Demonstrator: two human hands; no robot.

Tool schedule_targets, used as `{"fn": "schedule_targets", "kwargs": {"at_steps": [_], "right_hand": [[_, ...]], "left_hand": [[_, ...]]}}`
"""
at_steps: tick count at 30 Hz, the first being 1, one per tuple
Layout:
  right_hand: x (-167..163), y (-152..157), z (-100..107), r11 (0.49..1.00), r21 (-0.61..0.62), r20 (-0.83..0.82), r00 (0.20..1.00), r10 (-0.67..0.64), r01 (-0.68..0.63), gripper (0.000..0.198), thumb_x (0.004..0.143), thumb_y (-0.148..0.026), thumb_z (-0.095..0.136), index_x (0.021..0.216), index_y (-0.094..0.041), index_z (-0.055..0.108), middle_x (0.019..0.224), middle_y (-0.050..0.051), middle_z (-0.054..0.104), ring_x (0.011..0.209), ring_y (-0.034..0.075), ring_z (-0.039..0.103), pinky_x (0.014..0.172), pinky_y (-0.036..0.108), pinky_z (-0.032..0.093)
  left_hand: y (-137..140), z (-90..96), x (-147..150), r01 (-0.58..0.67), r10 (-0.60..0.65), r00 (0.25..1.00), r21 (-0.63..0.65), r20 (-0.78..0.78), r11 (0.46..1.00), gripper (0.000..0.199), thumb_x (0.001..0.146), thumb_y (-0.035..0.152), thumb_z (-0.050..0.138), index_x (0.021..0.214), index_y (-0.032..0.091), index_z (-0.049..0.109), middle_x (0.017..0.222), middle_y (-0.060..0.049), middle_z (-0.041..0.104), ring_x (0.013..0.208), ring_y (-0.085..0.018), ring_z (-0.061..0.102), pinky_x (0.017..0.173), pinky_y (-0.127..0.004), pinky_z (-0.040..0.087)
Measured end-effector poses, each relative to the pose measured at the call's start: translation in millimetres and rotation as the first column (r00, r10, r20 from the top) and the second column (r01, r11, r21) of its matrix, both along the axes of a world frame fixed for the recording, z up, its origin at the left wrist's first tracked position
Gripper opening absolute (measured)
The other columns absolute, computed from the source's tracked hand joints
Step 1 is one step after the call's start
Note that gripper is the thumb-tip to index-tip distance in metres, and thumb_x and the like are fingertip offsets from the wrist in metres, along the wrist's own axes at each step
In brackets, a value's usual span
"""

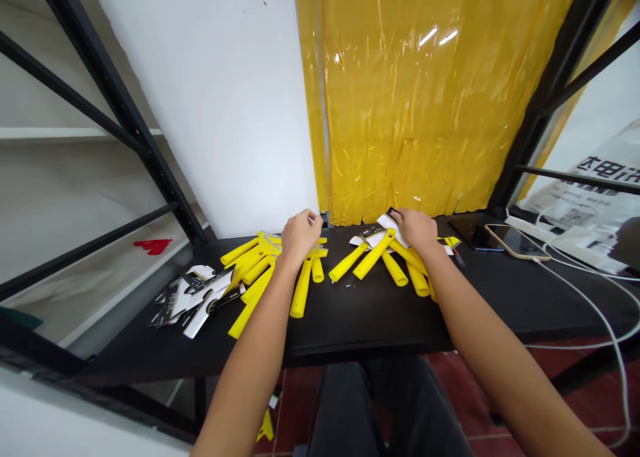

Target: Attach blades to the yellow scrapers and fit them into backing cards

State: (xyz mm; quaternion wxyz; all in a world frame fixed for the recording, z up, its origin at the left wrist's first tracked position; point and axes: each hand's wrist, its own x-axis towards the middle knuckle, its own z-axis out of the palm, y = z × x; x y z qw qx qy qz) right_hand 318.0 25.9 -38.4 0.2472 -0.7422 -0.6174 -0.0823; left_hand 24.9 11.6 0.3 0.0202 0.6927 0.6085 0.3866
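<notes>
Yellow-handled tools (373,254) lie in two groups on the black bench (340,324): one beside the left grip (301,234), one at the near side of the right grip (417,229). Left fingers curl, hold indeterminable; the right grip pinches a black-and-white card (389,220).

Black shelf (360,324), with objects lying across its top. Left: a loose pile of cards (215,296), touching a fan of yellow handles (300,290). Right of centre: a second fan (373,254), with more cards along its rear. Right: a dark tablet (473,233), beside it a phone (517,241) and white cable (565,274).
</notes>
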Motion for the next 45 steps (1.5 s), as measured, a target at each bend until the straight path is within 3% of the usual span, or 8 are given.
{"fn": "schedule_targets", "kwargs": {"at_steps": [11,17,20,25,30,37,41,45], "right_hand": [[5,5,-5,0.985,-0.151,0.014,0.996,-0.086,0.087,0.063,0.100,-0.065,0.042,0.113,-0.012,0.073,0.109,0.023,0.074,0.107,0.039,0.070,0.082,0.045,0.050],[-6,1,-3,0.991,0.136,0.030,0.999,-0.012,0.008,0.058,0.101,-0.058,0.046,0.126,-0.009,0.066,0.122,0.027,0.067,0.119,0.041,0.058,0.092,0.049,0.043],[-15,-7,9,0.909,0.403,-0.080,0.986,0.149,-0.105,0.046,0.101,-0.053,0.049,0.112,-0.013,0.070,0.109,0.020,0.070,0.106,0.033,0.060,0.088,0.042,0.043],[-41,-34,27,0.771,0.322,-0.479,0.608,0.633,-0.550,0.059,0.094,-0.067,0.052,0.061,-0.018,0.061,0.051,-0.002,0.047,0.051,0.013,0.043,0.055,0.028,0.033],[-67,-47,24,0.533,0.337,-0.812,0.046,0.581,-0.776,0.049,0.086,-0.066,0.067,0.075,-0.018,0.064,0.051,-0.006,0.042,0.045,0.008,0.030,0.043,0.021,0.020],[-75,-40,13,0.658,0.377,-0.905,-0.108,0.411,-0.652,0.032,0.086,-0.048,0.073,0.083,-0.021,0.056,0.063,-0.003,0.061,0.044,0.007,0.041,0.036,0.016,0.024],[-86,-40,8,0.696,0.388,-0.919,-0.198,0.341,-0.604,0.025,0.089,-0.041,0.069,0.088,-0.022,0.052,0.088,0.003,0.074,0.056,0.013,0.063,0.038,0.020,0.040],[-86,-34,9,0.769,0.442,-0.897,-0.234,0.375,-0.462,0.028,0.087,-0.039,0.072,0.087,-0.022,0.050,0.082,0.001,0.074,0.050,0.011,0.061,0.041,0.020,0.044]], "left_hand": [[-110,-40.3,6,-0.281,0.126,0.821,-0.201,-0.557,0.938,0.046,0.098,0.047,0.049,0.127,0.016,0.066,0.119,-0.020,0.069,0.107,-0.038,0.068,0.079,-0.045,0.054],[-121,-56.6,-2,-0.272,0.094,0.797,-0.216,-0.597,0.938,0.048,0.098,0.024,0.047,0.146,0.017,0.052,0.118,-0.018,0.068,0.102,-0.034,0.070,0.079,-0.044,0.056],[-119,-57.5,-1,-0.227,0.130,0.826,-0.111,-0.549,0.968,0.048,0.098,0.020,0.045,0.146,0.018,0.052,0.122,-0.016,0.066,0.110,-0.032,0.067,0.083,-0.041,0.055],[-116,-47.8,20,-0.057,0.073,0.934,0.054,-0.349,0.997,0.050,0.102,0.029,0.043,0.151,0.022,0.046,0.135,-0.015,0.062,0.116,-0.030,0.064,0.091,-0.038,0.053],[-112,-35.1,34,0.162,-0.146,0.971,0.072,-0.189,0.984,0.050,0.103,0.034,0.042,0.152,0.023,0.046,0.140,-0.014,0.061,0.125,-0.030,0.060,0.099,-0.039,0.050],[-109,-29.7,5,0.287,-0.286,0.957,0.043,-0.040,0.957,0.034,0.102,0.034,0.046,0.125,0.024,0.069,0.116,-0.008,0.075,0.105,-0.024,0.070,0.097,-0.035,0.052],[-112,-17.5,-34,0.028,-0.001,0.965,0.100,-0.262,0.995,0.045,0.100,0.036,0.047,0.139,0.020,0.061,0.137,-0.013,0.065,0.130,-0.030,0.057,0.113,-0.042,0.042],[-111,-18.9,-119,-0.353,0.313,0.825,0.004,-0.470,0.936,0.070,0.090,0.044,0.056,0.151,0.011,0.047,0.146,-0.022,0.057,0.136,-0.041,0.051,0.110,-0.052,0.042]]}}
